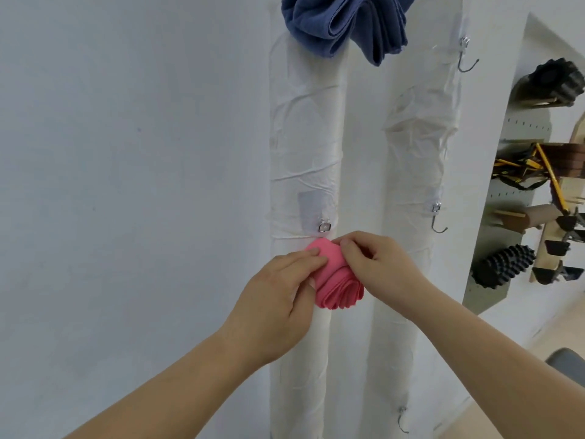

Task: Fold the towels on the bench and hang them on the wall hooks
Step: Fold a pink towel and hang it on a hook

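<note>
hands meet on a pink towel (pixel 335 282) held against the left of two white wrapped posts (pixel 300 137) on the wall (pixel 126 153). both forearms come up from the bottom edge, bare, and angle inward so the wrists draw close to each other. the left hand (pixel 278 299) lies palm toward the post. its fingers are fairly straight and laid over the towel's left side, and the thumb is tucked against the lower edge, so the cloth is pinched between them. the right hand (pixel 376 264) is bent at the wrist with its knuckles up. its thumb and forefinger nip the top fold of the towel, and the other fingers are curled behind.

the towel is folded into a thick bundle with its layered edges fanned open at the bottom. its top sits just under a small metal hook mount (pixel 324 225) taped to the post. the hook itself is hidden behind cloth and fingers, so i cannot tell whether the towel is caught on it.

up at the top edge a folded blue towel (pixel 342 23) hangs in loose loops across the posts. the right post carries an upper hook (pixel 465 57), a middle hook (pixel 438 218) at about the mount's height, and a low hook (pixel 402 419). off to the right a rack (pixel 506 147) holds black ridged rollers (pixel 503 269) and yellow-and-black straps (pixel 522 166).
</note>
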